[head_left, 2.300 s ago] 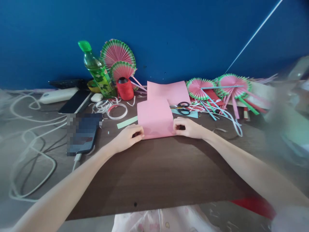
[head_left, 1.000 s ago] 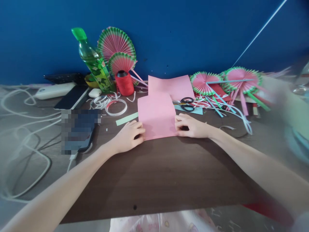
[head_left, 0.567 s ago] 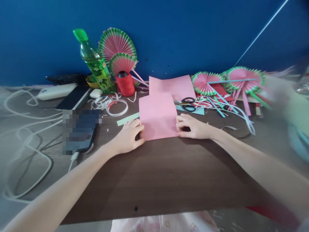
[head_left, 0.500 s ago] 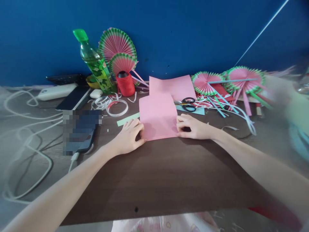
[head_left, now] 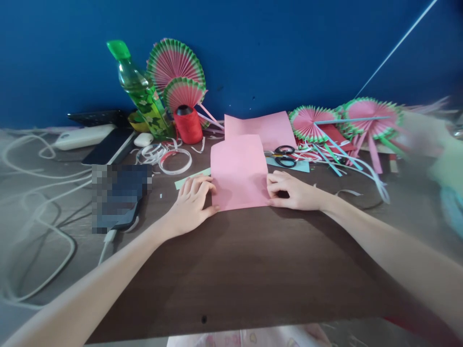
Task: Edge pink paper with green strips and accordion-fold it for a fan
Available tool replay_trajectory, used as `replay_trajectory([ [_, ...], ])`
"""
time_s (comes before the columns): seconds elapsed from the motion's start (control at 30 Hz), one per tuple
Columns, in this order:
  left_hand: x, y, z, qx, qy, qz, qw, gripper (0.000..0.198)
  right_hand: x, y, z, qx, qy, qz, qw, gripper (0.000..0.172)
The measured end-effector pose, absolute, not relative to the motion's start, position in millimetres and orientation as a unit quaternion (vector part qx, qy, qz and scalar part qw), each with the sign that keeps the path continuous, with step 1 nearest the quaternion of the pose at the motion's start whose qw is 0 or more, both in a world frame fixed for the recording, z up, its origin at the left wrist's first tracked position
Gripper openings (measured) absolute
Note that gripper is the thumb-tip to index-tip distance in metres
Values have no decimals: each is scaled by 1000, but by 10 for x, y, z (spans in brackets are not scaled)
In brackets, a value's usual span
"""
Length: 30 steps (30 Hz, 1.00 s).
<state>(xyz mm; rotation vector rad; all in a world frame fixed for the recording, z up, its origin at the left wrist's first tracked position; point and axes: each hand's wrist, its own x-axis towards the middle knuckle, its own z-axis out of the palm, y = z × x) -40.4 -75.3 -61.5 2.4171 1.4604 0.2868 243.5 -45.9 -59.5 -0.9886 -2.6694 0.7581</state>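
Note:
A folded pink paper sheet (head_left: pixel 239 171) lies on the dark wooden table (head_left: pixel 246 270). My left hand (head_left: pixel 191 205) pinches its near left edge with curled fingers. At the near right edge, my right hand (head_left: pixel 292 191) grips the same sheet with its fingers closed. A second pink sheet (head_left: pixel 264 127) lies just behind the first one. Black-handled scissors (head_left: pixel 282 155) rest to the right of the folded sheet, beyond my right hand.
A green bottle (head_left: pixel 142 94), a red thread spool (head_left: pixel 187 125) and pleated paper fans (head_left: pixel 175 65) stand at the back. More fans (head_left: pixel 343 120) and paper strips lie at right. A phone (head_left: pixel 119 195), tape ring (head_left: pixel 175 161) and white cables (head_left: pixel 39 212) lie at left.
Both hands have kept hold of the pink sheet's near edge. My left fingers have shifted slightly along the left edge. The view has moved a little.

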Motion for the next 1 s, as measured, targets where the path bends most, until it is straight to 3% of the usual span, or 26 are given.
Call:
replay_trajectory([
  [0.73, -412, -779, -645, 871, 454, 132, 130, 10, 2471, -469, -605, -331, -899, 262, 121, 29],
  [0.83, -419, -792, -657, 884, 428, 147, 117, 15, 2468, -479, -625, -329, -902, 251, 122, 27],
  [1.0, -418, -836, -658, 916, 371, 132, 71, 41, 2459, -499, -656, -340, -896, 240, 156, 10],
])
